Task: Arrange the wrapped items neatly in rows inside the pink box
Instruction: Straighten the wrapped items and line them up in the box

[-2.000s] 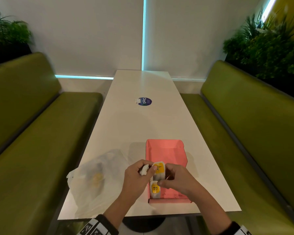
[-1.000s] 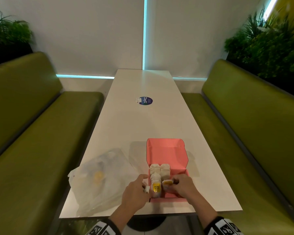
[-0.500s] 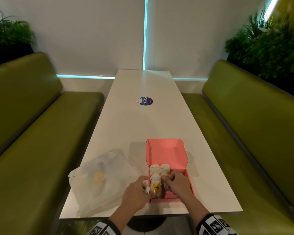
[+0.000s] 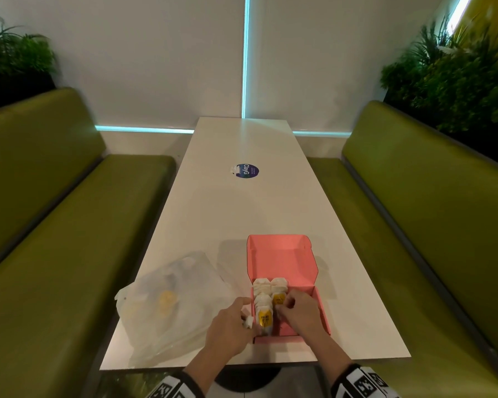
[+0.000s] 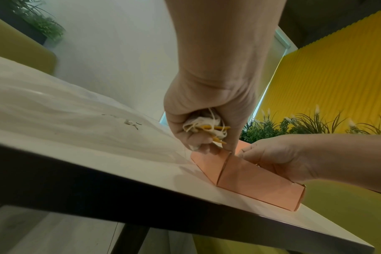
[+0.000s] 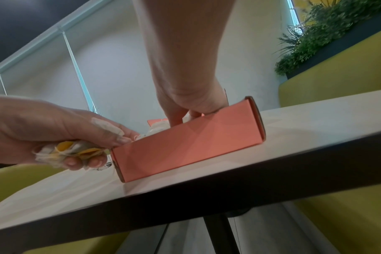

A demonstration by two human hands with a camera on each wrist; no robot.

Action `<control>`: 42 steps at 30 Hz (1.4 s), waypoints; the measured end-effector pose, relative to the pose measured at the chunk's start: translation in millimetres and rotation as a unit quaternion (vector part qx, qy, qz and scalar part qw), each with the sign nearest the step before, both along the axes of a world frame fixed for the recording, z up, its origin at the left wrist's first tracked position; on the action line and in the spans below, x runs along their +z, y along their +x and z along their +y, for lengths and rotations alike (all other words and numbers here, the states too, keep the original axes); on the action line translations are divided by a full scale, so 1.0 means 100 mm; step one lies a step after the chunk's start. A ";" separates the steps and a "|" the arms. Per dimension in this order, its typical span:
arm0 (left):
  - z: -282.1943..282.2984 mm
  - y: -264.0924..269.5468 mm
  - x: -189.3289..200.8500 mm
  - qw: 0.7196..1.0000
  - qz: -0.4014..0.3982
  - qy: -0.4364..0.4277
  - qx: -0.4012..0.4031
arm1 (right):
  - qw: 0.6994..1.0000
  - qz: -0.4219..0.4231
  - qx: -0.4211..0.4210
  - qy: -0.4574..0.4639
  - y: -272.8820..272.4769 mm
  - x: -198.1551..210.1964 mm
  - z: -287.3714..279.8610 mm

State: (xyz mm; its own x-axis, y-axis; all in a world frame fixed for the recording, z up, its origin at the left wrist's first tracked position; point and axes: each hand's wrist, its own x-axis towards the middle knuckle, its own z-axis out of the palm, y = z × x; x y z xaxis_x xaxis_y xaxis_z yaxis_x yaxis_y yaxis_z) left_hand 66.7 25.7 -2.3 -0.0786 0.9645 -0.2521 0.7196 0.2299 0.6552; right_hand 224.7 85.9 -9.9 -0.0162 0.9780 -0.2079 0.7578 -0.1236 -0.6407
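Note:
The pink box (image 4: 322,311) lies open near the table's front edge, its lid (image 4: 282,254) raised at the back. Several white wrapped items (image 4: 261,286) with yellow labels stand in two rows along the box's left side. My right hand (image 4: 282,307) is inside the box, with its fingers pinching the nearest wrapped item (image 4: 279,299) of the right row. My left hand (image 4: 245,320) rests at the box's left front corner. Its curled fingers grip a bunch of wrapped items (image 5: 205,127). The box's outer wall (image 6: 185,146) hides the right fingertips.
A crumpled clear plastic bag (image 4: 170,305) with something yellow inside lies left of the box. A round blue sticker (image 4: 247,170) sits mid-table. Green benches (image 4: 414,225) flank the table on both sides. The table's front edge (image 4: 256,364) is just behind my wrists.
Both hands came down from above the box. My right hand set an item into the right row and slid it back against the others. The left hand stayed at the corner.

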 end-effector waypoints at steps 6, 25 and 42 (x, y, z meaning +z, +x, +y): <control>0.01 -0.04 -0.02 0.997 -0.061 0.011 0.040 | 0.999 -0.018 -0.003 0.039 0.03 0.04 0.01; -0.01 -0.08 0.41 0.938 -0.344 0.023 -0.026 | 0.955 0.256 0.147 0.034 0.01 0.66 -0.10; -0.02 -0.02 0.56 0.944 -0.318 0.089 -0.012 | 0.958 0.199 0.205 0.003 0.06 0.81 -0.11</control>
State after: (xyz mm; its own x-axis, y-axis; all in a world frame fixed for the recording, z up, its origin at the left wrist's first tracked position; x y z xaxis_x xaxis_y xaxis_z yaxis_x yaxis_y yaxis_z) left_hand 64.2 23.7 54.0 0.0556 0.9957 -0.0747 0.1703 0.0643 0.9833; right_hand 230.9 74.5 71.1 -0.4756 0.8741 -0.0991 0.4377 0.1374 -0.8885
